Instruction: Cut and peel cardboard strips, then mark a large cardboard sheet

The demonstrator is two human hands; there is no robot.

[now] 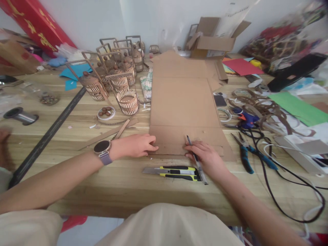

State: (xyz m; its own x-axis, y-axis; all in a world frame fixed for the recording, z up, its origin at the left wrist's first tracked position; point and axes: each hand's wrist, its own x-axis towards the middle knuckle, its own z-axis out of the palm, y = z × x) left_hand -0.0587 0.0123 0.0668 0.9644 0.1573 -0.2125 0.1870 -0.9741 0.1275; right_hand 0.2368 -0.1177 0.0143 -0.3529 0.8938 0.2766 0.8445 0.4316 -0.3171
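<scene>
A brown cardboard sheet (183, 100) with crease lines lies flat on the wooden table. At its near left corner, my left hand (139, 145) is closed with thumb and fingertips on the edge; a watch sits on that wrist. My right hand (205, 157) rests over the sheet's near edge with a dark pen (195, 153) between its fingers, tip pointing away from me. Just below the sheet lies a yellow-and-black utility knife (176, 173) with its blade out to the left. The pen's lower part passes close to the knife's right end.
Several small woven baskets (128, 102) with handles stand at the left, near a white ring of brown beads (106, 112). Pliers (244, 153), a blue glue gun (246, 118) and looped black cables (269, 194) lie right. An open carton (212, 42) stands behind. Another person's hand (4, 133) shows far left.
</scene>
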